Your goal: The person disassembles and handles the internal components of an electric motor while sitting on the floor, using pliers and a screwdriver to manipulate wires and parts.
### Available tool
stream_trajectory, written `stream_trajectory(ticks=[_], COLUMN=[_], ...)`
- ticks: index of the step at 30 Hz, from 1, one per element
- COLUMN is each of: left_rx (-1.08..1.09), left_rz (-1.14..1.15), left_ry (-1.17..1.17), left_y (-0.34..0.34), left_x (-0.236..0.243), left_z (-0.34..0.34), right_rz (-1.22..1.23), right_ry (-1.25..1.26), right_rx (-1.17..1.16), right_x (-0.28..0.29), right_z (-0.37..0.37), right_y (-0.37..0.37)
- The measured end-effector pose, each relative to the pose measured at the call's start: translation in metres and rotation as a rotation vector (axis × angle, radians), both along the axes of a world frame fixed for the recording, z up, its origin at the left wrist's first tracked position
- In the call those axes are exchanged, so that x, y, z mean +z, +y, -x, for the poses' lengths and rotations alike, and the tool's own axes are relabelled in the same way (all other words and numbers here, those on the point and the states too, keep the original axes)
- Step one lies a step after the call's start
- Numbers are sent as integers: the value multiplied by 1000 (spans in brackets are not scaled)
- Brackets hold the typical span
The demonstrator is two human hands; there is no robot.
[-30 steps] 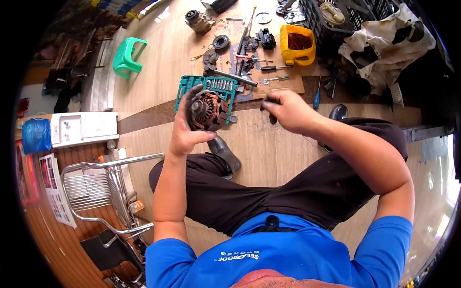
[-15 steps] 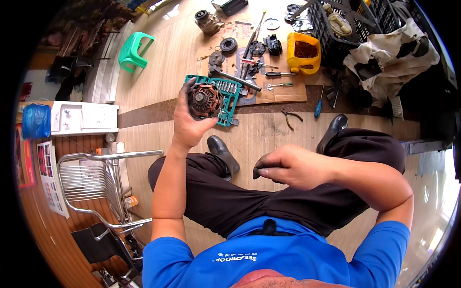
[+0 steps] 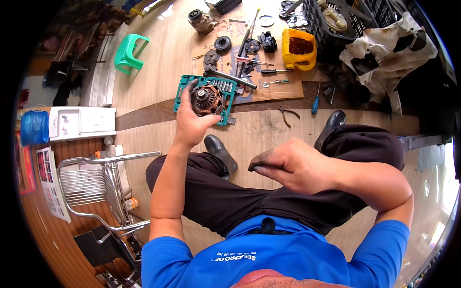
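Note:
My left hand point(image 3: 191, 120) grips a round alternator point(image 3: 207, 100), its copper windings and central shaft facing up. The thumb is on its lower right side and the blackened fingers wrap its left side. Behind it lies an open green socket set case point(image 3: 182, 90) with several metal sockets in a row. In front of my lap hangs my right hand point(image 3: 293, 165), its fingers closed together and the tips blackened. Whatever those fingers hold, if anything, is hidden. Pliers point(image 3: 287, 115) with dark handles lie on the floor beyond it.
A cardboard sheet point(image 3: 288, 91) carries screwdrivers, a metal bar point(image 3: 233, 79) and dark round parts. Far right stand a cut yellow jug point(image 3: 300, 60) and a black crate point(image 3: 331, 41). A green stool point(image 3: 128, 53) and a metal chair point(image 3: 86, 187) are at left.
The alternator has tilted a little in my left hand, its shaft end shifting up. My right hand has moved slightly left and turned, its fingers closer together. The view has shifted slightly.

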State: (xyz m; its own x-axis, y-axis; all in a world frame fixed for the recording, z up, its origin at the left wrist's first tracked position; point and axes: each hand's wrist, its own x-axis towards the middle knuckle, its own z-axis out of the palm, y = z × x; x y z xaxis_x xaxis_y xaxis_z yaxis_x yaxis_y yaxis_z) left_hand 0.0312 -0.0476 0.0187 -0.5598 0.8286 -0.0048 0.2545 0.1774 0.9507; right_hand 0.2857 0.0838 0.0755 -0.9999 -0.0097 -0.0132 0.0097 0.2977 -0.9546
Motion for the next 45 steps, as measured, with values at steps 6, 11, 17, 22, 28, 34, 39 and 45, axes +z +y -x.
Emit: stream_trajectory(ticks=[6, 11, 17, 22, 28, 34, 39, 45], left_rx=[13, 24, 34, -24, -96, -62, -132, -188], left_rz=[67, 57, -21, -55, -70, -85, -39, -44], left_ry=[238, 394, 456, 584, 633, 742, 780, 686], left_y=[-1, -5, -7, -6, 1, 1, -1, -3], left_x=[-6, -5, -9, -8, -2, -6, -8, -4], left_z=[0, 4, 1, -15, -33, -37, -36, -34], right_rz=[85, 18, 76, 179, 904, 789, 745, 814], right_ry=[37, -5, -281, -276, -389, -421, -338, -389], right_rx=[-159, -88, 144, -87, -234, -318, -426, -436], right_x=[11, 18, -3, -32, -45, -43, -34, -19], right_z=[-2, -3, 5, 27, 50, 54, 59, 55], right_y=[-3, 16, 27, 12, 1, 0, -4, 10])
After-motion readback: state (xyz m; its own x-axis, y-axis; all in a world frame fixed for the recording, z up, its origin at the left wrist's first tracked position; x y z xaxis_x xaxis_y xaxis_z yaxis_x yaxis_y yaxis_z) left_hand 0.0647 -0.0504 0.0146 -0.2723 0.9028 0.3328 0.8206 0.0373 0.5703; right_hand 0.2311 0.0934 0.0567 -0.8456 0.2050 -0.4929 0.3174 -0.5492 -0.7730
